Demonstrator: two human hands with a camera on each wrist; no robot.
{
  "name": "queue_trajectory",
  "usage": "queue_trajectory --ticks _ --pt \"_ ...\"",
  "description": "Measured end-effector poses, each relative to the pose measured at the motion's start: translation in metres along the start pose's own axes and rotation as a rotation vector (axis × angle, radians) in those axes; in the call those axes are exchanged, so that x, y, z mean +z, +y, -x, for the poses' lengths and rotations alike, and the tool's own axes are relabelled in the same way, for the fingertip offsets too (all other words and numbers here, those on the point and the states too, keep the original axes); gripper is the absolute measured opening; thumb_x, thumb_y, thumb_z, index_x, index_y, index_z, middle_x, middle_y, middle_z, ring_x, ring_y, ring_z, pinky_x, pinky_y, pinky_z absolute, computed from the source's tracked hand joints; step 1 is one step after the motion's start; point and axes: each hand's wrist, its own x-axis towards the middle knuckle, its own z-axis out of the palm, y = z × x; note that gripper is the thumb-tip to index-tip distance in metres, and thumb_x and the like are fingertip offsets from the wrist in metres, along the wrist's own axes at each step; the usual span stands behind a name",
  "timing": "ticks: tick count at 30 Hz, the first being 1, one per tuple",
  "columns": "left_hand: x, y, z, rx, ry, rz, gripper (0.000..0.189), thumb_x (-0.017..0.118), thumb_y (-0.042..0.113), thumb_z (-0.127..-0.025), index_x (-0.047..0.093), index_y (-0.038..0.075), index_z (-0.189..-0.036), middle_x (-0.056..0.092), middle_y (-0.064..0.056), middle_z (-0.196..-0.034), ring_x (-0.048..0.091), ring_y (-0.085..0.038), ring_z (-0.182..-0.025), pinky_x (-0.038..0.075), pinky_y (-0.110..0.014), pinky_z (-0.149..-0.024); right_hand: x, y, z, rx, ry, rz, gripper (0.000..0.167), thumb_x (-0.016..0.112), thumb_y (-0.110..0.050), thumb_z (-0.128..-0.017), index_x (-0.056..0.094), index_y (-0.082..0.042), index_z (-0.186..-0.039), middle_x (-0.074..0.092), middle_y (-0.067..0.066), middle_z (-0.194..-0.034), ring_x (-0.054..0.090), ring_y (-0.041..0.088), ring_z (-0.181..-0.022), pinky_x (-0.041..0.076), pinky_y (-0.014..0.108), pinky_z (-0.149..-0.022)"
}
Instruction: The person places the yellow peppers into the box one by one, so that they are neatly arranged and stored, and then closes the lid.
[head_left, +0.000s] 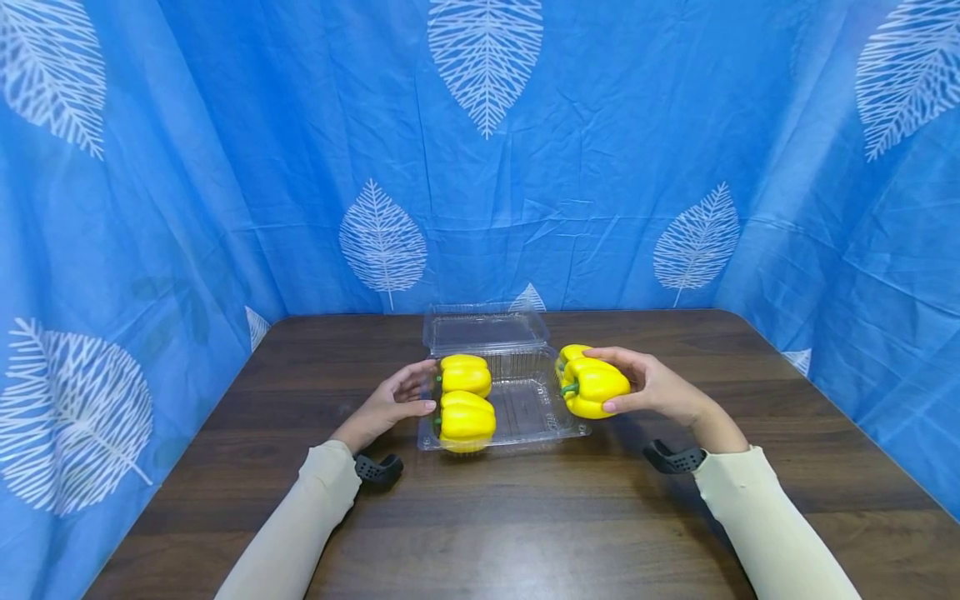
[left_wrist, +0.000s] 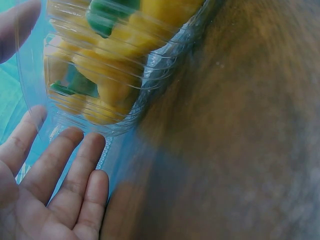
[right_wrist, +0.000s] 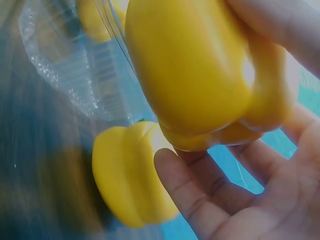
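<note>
A clear plastic clamshell box [head_left: 527, 408] stands on the table with its lid folded back. Two yellow bell peppers lie in its left half, a rear one [head_left: 465, 377] and a front one [head_left: 467, 419], green stems facing left. At the box's left wall is my left hand [head_left: 390, 406], fingers extended, fingertips at the plastic in the left wrist view. To the right, my right hand [head_left: 654, 390] holds a yellow bell pepper [head_left: 597, 387] between thumb and fingers, raised beside the right wall. Another yellow bell pepper [right_wrist: 127, 172] sits on the table behind it, partly hidden in the head view.
The transparent lid [head_left: 487, 327] lies towards the back of the dark wooden table [head_left: 525, 517]. A blue curtain [head_left: 600, 167] with white leaf prints surrounds the table's back and sides. Black bands [head_left: 378, 469] are on both wrists.
</note>
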Motion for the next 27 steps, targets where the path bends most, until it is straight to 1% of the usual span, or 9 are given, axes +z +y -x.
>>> queue_trajectory --ticks 7,13,20,24,27 --pt "0.001 0.001 0.000 -0.006 0.004 -0.006 0.080 0.073 0.020 -0.100 0.034 0.007 -0.168 0.037 -0.022 -0.171 0.038 -0.045 -0.155 0.034 -0.061 -0.126 0.007 -0.003 -0.004 -0.015 0.008 0.015 0.075 0.079 -0.004 -0.091 0.047 0.004 -0.157 0.049 0.030 -0.154 0.060 0.022 -0.120 0.058 0.029 -0.100" --pt "0.001 0.001 0.001 -0.008 0.007 -0.011 0.080 0.073 0.021 -0.100 0.035 0.007 -0.168 0.037 -0.022 -0.171 0.039 -0.045 -0.155 0.035 -0.061 -0.126 0.013 -0.004 -0.007 -0.011 0.023 0.033 0.075 0.080 -0.004 -0.090 0.048 0.004 -0.157 0.050 0.030 -0.152 0.060 0.022 -0.120 0.058 0.028 -0.100" --pt "0.000 0.001 0.002 0.002 0.001 -0.010 0.080 0.073 0.020 -0.100 0.034 0.006 -0.168 0.037 -0.023 -0.171 0.038 -0.045 -0.155 0.034 -0.061 -0.126 0.021 -0.006 -0.012 -0.039 0.016 0.037 0.076 0.081 -0.005 -0.090 0.046 0.007 -0.157 0.052 0.030 -0.153 0.062 0.021 -0.119 0.059 0.029 -0.100" --pt "0.000 0.001 0.002 0.003 -0.001 -0.010 0.080 0.073 0.020 -0.100 0.034 0.006 -0.168 0.037 -0.023 -0.171 0.038 -0.045 -0.155 0.033 -0.061 -0.127 0.026 -0.009 -0.014 -0.034 0.013 0.027 0.078 0.081 -0.006 -0.090 0.045 0.008 -0.158 0.053 0.030 -0.151 0.063 0.022 -0.118 0.059 0.029 -0.099" --pt "0.000 0.001 0.001 0.005 -0.003 -0.010 0.080 0.073 0.021 -0.100 0.034 0.006 -0.168 0.037 -0.023 -0.171 0.038 -0.045 -0.155 0.034 -0.061 -0.126 0.029 -0.010 -0.015 -0.021 0.020 0.027 0.078 0.082 -0.006 -0.090 0.045 0.008 -0.157 0.054 0.029 -0.149 0.063 0.025 -0.116 0.059 0.029 -0.098"
